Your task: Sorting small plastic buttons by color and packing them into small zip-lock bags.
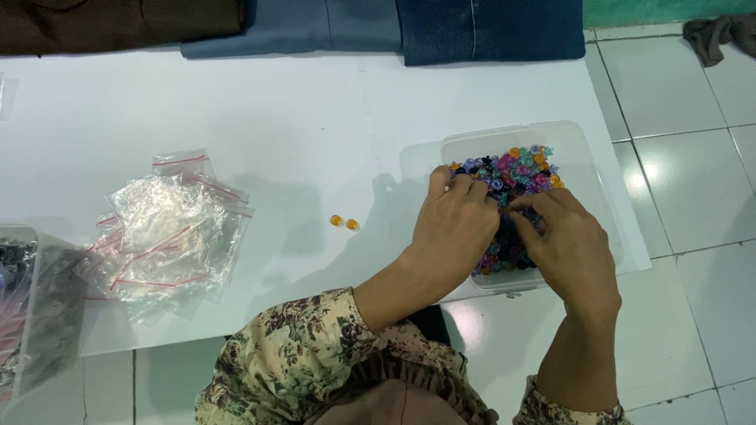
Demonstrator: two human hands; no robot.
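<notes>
A: Beads (516, 169), mixed colours — purple, teal, pink, orange, black — heaped in a clear plastic box (579, 149). Box sits on a white sheet (276, 118) spread over the tiled floor (693, 181), at the sheet's right edge.

B: Hands?

A: Both inside the box, on the bead heap. Left hand (457, 228) lies palm down over the near-left part of the pile, fingers curled, fingertips buried among the beads. Right hand (571, 244) is just beside it, fingers bent towards the left hand, tips touching the beads at the middle of the heap.

B: State of each grip?

A: Cannot tell for either. Fingers are curled, but the tips are hidden in the pile; no single bead seen pinched.

B: Anything outside the box?

A: Two orange beads (344, 223) lie loose on the sheet, side by side, left of the box and well apart from it. Further left, a loose pile of small clear zip bags (169, 236) with red seal strips. At the far left edge, another clear container (35, 307), partly out of frame, with dark contents I cannot identify.

B: Top of the view?

A: Folded cloth along the sheet's far edge: a dark brown piece (118, 24), a grey-blue piece (315, 24), a dark denim piece (492, 27). Floral-print sleeves (291, 346) cover the person's arms at the bottom of the view.
</notes>
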